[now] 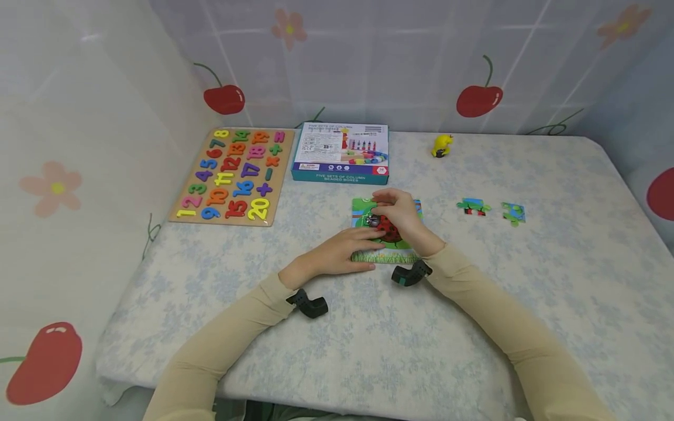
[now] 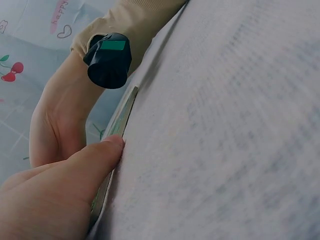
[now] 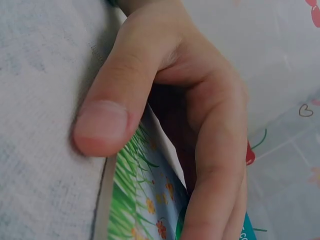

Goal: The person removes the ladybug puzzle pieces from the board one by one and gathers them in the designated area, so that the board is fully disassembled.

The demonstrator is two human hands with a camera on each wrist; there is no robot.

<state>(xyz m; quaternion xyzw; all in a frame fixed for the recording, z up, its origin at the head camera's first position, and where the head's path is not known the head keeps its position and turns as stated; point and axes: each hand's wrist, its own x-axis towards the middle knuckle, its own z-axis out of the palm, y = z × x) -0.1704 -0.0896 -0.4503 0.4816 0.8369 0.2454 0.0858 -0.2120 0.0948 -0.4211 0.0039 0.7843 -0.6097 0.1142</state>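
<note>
A square ladybug jigsaw puzzle (image 1: pixel 390 230) lies on the table in front of me, with grass along its near edge. My left hand (image 1: pixel 347 250) rests at its left side, the fingers stretched over the picture. In the left wrist view the left thumb (image 2: pixel 100 155) touches the puzzle's thin edge. Arched over the upper and right part is my right hand (image 1: pixel 401 217), its fingers bent down toward the surface. The right wrist view has the right thumb (image 3: pixel 107 122) by the edge near the grass (image 3: pixel 122 190). What lies under the right fingers is hidden.
Two loose jigsaw pieces lie to the right, one green, blue and red (image 1: pixel 474 206), the other blue and green (image 1: pixel 513 213). A small yellow toy figure (image 1: pixel 442 145) stands behind. At the back left are a wooden number board (image 1: pixel 279 169) and a bead-set box (image 1: pixel 341 153).
</note>
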